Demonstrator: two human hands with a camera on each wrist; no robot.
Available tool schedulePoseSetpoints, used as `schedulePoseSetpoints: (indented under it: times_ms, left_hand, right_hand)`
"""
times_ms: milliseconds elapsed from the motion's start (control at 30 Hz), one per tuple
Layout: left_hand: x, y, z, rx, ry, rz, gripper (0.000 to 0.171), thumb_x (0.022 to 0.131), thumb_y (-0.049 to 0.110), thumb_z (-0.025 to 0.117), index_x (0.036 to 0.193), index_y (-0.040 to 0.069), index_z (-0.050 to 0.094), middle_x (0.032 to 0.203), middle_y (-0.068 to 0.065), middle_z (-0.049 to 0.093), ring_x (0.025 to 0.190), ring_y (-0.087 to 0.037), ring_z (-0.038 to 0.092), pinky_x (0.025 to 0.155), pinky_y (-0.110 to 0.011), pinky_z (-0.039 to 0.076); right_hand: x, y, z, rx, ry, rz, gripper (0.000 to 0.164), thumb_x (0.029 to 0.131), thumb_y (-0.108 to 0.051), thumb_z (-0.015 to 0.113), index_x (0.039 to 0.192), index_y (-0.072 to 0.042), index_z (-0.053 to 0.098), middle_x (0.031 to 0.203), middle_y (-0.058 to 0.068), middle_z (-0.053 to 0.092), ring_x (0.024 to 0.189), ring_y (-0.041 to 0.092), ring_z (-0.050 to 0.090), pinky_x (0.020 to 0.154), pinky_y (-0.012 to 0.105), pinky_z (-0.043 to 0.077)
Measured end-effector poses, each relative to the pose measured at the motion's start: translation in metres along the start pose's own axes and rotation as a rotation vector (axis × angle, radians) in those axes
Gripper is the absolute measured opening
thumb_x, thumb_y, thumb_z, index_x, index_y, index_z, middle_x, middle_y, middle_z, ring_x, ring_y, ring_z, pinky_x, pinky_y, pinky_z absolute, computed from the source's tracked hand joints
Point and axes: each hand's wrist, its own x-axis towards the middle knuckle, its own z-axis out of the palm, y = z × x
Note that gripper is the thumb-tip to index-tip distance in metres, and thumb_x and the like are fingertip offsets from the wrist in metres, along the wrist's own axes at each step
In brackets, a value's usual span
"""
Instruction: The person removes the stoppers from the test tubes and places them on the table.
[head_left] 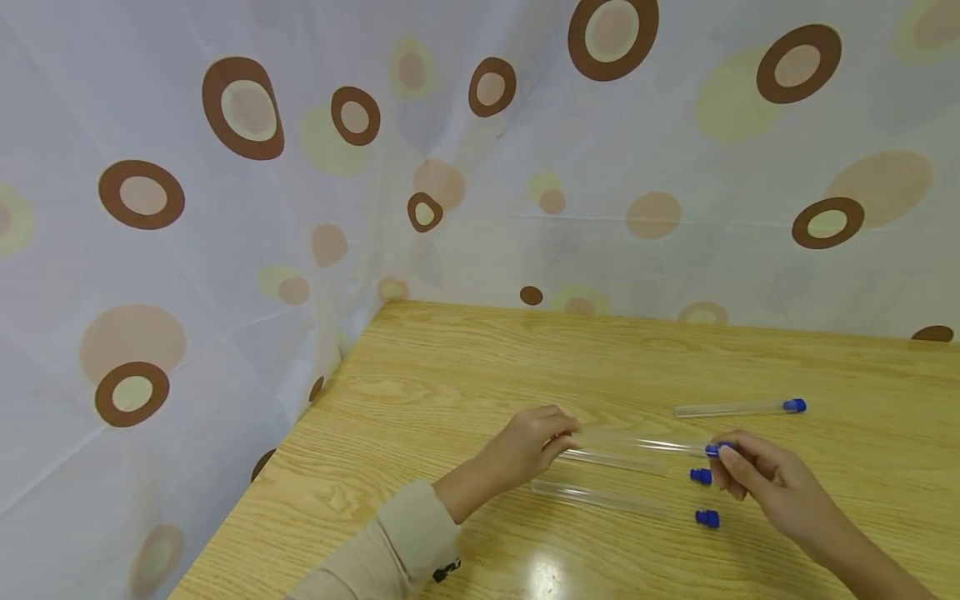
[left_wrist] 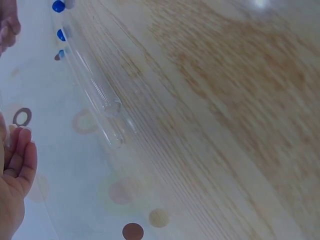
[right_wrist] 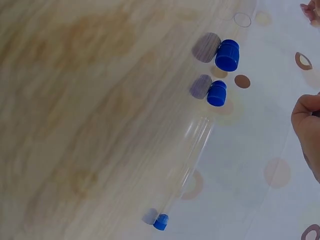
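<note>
My left hand (head_left: pixel 528 446) holds the left end of a clear test tube (head_left: pixel 671 447) just above the table. At that tube's right end, my right hand (head_left: pixel 780 487) pinches a blue cap (head_left: pixel 712 451) against the mouth; how far it sits in is partly hidden by the fingers. Two uncapped test tubes lie below, one (head_left: pixel 618 461) close under the held tube and another (head_left: pixel 600 497) nearer the front. Beside their right ends lie two loose blue caps, the farther cap (head_left: pixel 701 476) and the nearer cap (head_left: pixel 707 518). Both wrist views show the hands only at the image edge.
Farther back on the wooden table (head_left: pixel 450 358) lies a test tube (head_left: pixel 727 410) with a blue cap (head_left: pixel 795 406) on its right end. A patterned cloth (head_left: pixel 480 167) hangs behind the table and along its left side.
</note>
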Motion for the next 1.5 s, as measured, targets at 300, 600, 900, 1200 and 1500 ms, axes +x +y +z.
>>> schedulePoseSetpoints:
  times_ms: [300,600,900,1200,1500]
  left_hand:
    - [-0.001,0.001,-0.002,-0.009,-0.033,-0.021,0.013,0.085,0.004,0.065,0.096,-0.001,0.066,0.088,-0.011,0.068,0.073,-0.013,0.062,0.066,-0.009,0.048]
    - [0.000,0.001,-0.003,-0.024,-0.031,-0.022,0.013,0.084,0.004,0.065,0.096,-0.002,0.066,0.087,-0.011,0.068,0.071,-0.013,0.061,0.065,-0.008,0.048]
    - [-0.001,0.002,-0.004,-0.037,-0.028,-0.016,0.013,0.084,0.004,0.065,0.095,-0.003,0.066,0.085,-0.012,0.067,0.069,-0.013,0.060,0.063,-0.008,0.047]
    - [-0.001,0.001,0.000,-0.051,-0.010,-0.005,0.011,0.085,0.005,0.065,0.093,-0.002,0.066,0.084,-0.011,0.067,0.069,-0.012,0.060,0.064,-0.006,0.046]
    - [0.000,0.002,-0.001,-0.045,-0.014,-0.023,0.013,0.083,0.004,0.067,0.094,-0.002,0.066,0.083,-0.011,0.067,0.070,-0.013,0.061,0.065,-0.007,0.047]
  right_hand:
    - [0.001,0.002,0.001,-0.032,-0.034,-0.114,0.034,0.096,0.013,0.028,0.099,-0.011,0.053,0.074,-0.002,0.048,0.058,0.014,0.040,0.045,0.028,0.033]
    - [-0.003,-0.001,0.004,-0.227,0.089,-0.036,0.039,0.095,0.008,0.040,0.107,-0.028,0.051,0.078,-0.010,0.051,0.062,0.008,0.045,0.046,0.026,0.035]
    - [0.001,-0.005,0.008,-0.426,0.197,-0.147,0.029,0.092,0.009,0.047,0.107,-0.015,0.054,0.078,-0.021,0.049,0.060,-0.001,0.043,0.047,0.015,0.033]
    - [0.004,-0.005,0.011,-0.606,0.251,-0.168,0.011,0.096,-0.001,0.044,0.094,0.001,0.054,0.070,-0.013,0.045,0.060,-0.006,0.038,0.049,0.010,0.031]
    - [0.005,-0.006,0.013,-0.542,0.239,-0.040,0.015,0.098,-0.002,0.040,0.091,-0.006,0.052,0.070,-0.015,0.041,0.054,-0.002,0.032,0.044,0.015,0.028]
